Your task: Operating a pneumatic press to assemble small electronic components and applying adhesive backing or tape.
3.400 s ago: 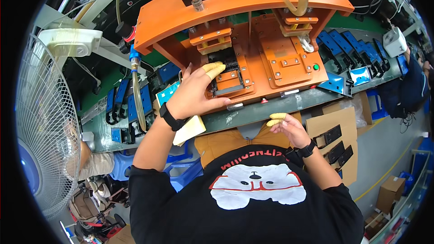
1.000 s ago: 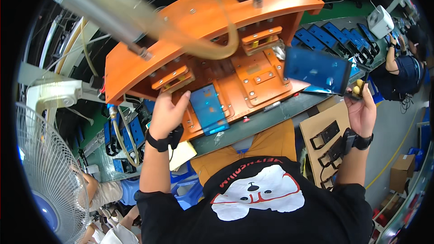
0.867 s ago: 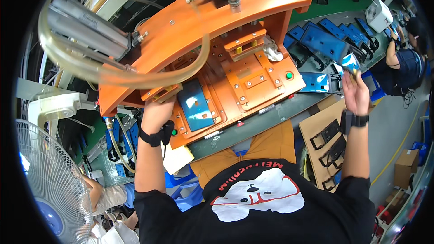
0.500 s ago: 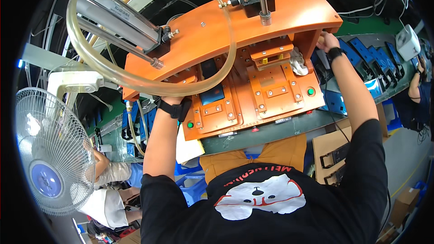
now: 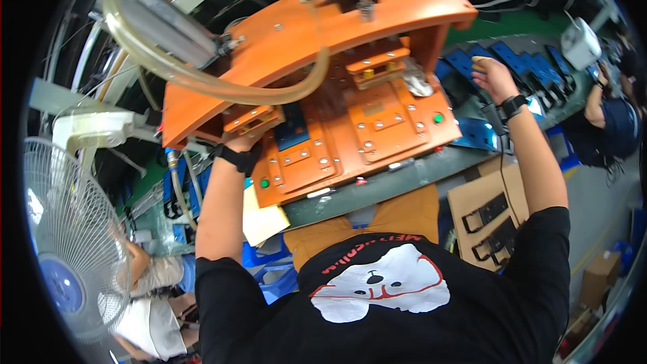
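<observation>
The orange press (image 5: pixel 350 128) holds a blue part (image 5: pixel 292 128) in its left bay, at ten o'clock from the green button (image 5: pixel 264 183). The left hand (image 5: pixel 244 140) reaches beneath the upper plate, fingers hidden, grip unclear. The right hand (image 5: pixel 492 75) hovers open-fingered at three o'clock over blue parts on the bench (image 5: pixel 472 133).

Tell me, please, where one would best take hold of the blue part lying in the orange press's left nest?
Probably by its near, lower edge, coming from the person's side. The blue part lies flat in the orange press, with the overhanging top plate close above it, and the left hand is at its left edge.
</observation>
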Available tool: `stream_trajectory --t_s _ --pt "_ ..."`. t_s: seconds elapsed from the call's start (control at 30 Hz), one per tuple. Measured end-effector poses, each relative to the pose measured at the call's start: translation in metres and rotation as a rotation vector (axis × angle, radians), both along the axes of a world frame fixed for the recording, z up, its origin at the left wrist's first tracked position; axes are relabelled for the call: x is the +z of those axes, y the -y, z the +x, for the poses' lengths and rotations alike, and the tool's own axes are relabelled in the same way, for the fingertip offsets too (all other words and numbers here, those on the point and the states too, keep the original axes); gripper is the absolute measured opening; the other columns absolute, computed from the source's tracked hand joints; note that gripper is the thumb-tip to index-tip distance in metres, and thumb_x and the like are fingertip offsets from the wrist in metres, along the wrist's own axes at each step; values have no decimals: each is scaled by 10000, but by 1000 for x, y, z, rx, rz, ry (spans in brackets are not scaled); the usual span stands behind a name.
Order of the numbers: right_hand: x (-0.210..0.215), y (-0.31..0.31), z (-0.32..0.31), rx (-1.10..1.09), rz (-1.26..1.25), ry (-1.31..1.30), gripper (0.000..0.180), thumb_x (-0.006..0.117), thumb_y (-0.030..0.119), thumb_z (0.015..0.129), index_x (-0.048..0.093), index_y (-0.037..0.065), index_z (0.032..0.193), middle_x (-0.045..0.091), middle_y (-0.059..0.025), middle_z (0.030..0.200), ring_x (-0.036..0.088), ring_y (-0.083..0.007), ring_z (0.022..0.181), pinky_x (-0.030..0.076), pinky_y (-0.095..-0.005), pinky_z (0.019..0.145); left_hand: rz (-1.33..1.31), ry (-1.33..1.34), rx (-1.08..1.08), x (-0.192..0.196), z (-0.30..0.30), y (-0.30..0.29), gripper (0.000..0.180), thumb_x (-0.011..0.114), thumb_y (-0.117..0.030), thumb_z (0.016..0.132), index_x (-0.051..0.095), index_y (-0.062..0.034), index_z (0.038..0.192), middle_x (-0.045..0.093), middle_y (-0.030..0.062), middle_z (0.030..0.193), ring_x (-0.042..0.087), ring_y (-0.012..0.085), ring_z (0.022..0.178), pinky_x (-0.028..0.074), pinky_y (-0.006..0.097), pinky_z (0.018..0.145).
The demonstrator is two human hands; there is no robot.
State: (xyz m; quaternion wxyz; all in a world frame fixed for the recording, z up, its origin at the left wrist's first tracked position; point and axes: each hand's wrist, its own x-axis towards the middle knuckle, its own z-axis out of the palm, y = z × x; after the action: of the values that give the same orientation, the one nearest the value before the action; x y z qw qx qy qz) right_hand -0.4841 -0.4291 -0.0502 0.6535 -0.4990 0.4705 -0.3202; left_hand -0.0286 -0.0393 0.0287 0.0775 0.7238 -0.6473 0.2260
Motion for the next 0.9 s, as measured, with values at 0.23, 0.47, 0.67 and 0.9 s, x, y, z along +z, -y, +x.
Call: stream_trajectory --t_s 0.23,0.47,0.67,0.9 --pt "3 -34 -47 120 -838 -997 694 810 472 784 639 30 1291 608 -259 1291 574 -444 1229 482 -469 1052 259 203 258 0 -6 3 379 614 -305 977 636 -82 1282 684 159 1231 652 336 1177 546 454 956" --pt "16 -56 -27 300 -574 -1440 930 723 759 733 655 32 1309 547 -223 1412 439 -427 1380 429 -542 1076 135 -894 111 51 -84 -63 469 716 -155 912 585 -2 1336 660 180 1277 630 311 1206 494 401 1014" --pt "-3 -39 -10 364 -687 -1595 558 686 512 896 729 63 1225 542 -170 1421 420 -395 1355 357 -549 1070 -13 -802 63 21 -111 -136 484 689 -108 937 553 6 1387 575 144 1410 530 263 1321 374 385 1138" --pt "-4 -18 8 401 -725 -1371 463 563 319 922 666 284 1372 309 -205 1642 189 -479 1532 208 -625 1190 -251 -877 114 -23 -110 -146 397 632 -46 951 592 1 1343 575 178 1409 516 315 1339 355 424 1157"
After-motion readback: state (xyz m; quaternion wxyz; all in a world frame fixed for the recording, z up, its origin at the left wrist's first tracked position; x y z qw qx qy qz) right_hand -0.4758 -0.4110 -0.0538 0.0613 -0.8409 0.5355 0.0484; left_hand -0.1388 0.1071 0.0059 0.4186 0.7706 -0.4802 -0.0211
